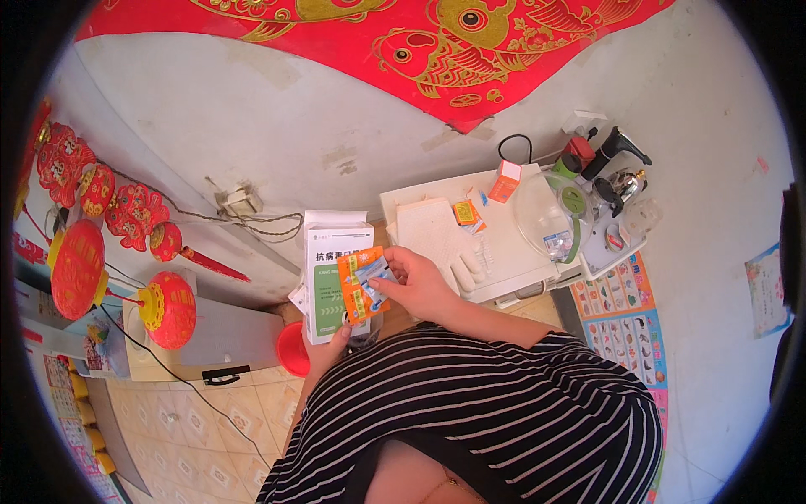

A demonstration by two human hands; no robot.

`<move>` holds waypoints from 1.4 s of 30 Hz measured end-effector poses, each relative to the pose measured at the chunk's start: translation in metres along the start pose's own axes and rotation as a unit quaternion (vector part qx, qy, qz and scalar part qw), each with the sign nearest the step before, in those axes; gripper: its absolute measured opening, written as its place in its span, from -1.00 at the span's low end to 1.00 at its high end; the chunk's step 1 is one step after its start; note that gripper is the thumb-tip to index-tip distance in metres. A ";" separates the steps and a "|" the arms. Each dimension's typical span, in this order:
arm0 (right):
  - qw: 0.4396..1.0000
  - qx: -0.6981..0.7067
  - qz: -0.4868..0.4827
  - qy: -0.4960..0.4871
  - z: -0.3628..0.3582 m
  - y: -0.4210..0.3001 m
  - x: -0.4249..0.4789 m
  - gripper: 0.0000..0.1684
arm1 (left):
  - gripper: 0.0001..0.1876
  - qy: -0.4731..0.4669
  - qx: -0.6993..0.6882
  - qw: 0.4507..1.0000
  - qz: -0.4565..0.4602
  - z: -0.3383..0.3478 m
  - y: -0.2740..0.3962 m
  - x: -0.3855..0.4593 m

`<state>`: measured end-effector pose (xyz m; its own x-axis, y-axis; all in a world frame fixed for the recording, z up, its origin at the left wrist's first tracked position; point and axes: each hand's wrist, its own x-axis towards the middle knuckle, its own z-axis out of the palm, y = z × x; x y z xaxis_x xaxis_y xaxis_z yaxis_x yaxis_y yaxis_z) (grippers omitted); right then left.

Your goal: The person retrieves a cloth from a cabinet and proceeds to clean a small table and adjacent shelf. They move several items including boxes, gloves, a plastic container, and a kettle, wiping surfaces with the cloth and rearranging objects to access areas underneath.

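Observation:
My left hand [332,348] holds the lower part of a tall white and green cardboard box [326,309], whose top flap stands up. In front of that box, my right hand [412,283] pinches a small blue and white packet [373,275]. An orange packet [352,293] with yellow patches lies behind the blue one, against the box's front. Whether the fingers also hold the orange packet cannot be told. To the right, pale textured gloves [431,236] lie on a white cabinet top [497,258]. Another orange packet [466,214] lies beside the gloves.
An orange and white carton [505,181], a clear round lid [541,208] and a metal kettle [626,184] stand at the right. A red bucket [293,349] is on the floor at left. Red lanterns [167,310] hang further left, near a loose black cable [182,378].

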<state>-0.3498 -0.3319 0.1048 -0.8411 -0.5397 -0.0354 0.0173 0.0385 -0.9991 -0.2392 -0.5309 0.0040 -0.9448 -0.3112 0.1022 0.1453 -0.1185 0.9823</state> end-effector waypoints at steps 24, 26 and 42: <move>0.884 -0.247 -0.392 0.064 0.002 -0.102 -0.023 -0.58 | -0.13 -0.115 -0.238 0.944 -0.199 -0.042 0.025 -0.006; 0.882 -0.292 -0.358 0.091 0.007 -0.090 -0.015 -0.59 | -0.13 -0.113 -0.241 0.943 -0.198 -0.040 0.024 -0.005; 0.862 -0.336 -0.349 0.147 -0.018 -0.063 -0.007 -0.72 | -0.10 -0.094 -0.256 0.937 -0.219 -0.044 0.012 -0.008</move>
<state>-0.3546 -0.3159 0.1688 -0.6214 -0.3967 0.6756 -0.7834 0.3218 -0.5317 -0.2169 -0.5713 0.0082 -0.9747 0.0394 -0.2200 -0.1926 -0.6477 0.7372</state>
